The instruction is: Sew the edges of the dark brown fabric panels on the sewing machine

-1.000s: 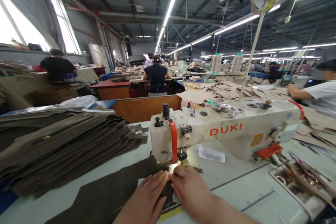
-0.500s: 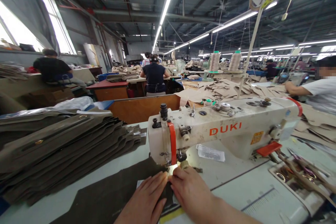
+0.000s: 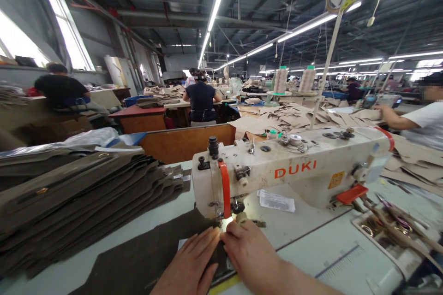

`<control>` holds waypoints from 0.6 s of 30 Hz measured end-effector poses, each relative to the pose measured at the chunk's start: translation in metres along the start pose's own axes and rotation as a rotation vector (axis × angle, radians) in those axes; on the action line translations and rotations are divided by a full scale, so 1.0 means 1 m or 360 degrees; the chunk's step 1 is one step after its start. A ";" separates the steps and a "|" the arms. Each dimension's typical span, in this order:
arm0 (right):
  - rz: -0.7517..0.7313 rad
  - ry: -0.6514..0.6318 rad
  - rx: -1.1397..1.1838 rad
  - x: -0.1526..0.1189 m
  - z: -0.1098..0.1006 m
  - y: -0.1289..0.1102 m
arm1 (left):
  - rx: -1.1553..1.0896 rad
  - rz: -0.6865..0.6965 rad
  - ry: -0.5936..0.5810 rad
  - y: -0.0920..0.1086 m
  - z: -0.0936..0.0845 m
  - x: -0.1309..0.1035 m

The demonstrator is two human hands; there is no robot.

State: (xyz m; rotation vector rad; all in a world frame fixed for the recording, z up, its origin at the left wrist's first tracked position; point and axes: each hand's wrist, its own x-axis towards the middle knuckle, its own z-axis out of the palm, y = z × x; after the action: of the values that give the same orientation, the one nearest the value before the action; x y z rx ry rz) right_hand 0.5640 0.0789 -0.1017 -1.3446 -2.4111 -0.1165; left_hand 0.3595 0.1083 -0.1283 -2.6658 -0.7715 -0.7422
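A white sewing machine (image 3: 294,166) marked DUKI stands on the pale table, its small lamp lit over the needle area. Under the needle end lies a dark olive fabric piece (image 3: 134,256) that spreads to the left. My left hand (image 3: 194,258) rests flat on this fabric, fingers stretched toward the needle. Just right of it, my right hand (image 3: 251,249) has its fingers curled and pressed together at the fabric's edge by the presser foot. What its fingertips pinch is too small to make out. A white label (image 3: 182,243) shows partly beside my left hand.
Stacked olive fabric pieces (image 3: 86,198) fill the left side. A tray (image 3: 384,239) with rings and scissors sits at the right. A paper label (image 3: 276,201) lies behind the needle area. Several people sit at other tables.
The whole view has shifted slightly, so the machine and stack appear a little further left. Both hands keep nearly the same place at the needle. The person at the right has moved an arm slightly.
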 end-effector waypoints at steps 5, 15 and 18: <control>0.0003 0.0021 -0.0004 -0.001 0.001 0.001 | 0.0059 0.0054 0.0006 0.002 -0.002 -0.003; -0.0042 0.0015 -0.0041 0.000 0.002 0.001 | -0.0082 -0.0103 0.0004 -0.004 -0.001 0.012; -0.0034 0.0013 -0.0059 0.000 0.002 0.002 | -0.0061 -0.0109 0.0040 -0.010 0.006 0.014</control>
State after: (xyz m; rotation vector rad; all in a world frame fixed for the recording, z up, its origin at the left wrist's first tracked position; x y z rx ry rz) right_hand 0.5650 0.0809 -0.1039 -1.3325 -2.4283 -0.1727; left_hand 0.3664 0.1245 -0.1246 -2.6703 -0.8544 -0.8139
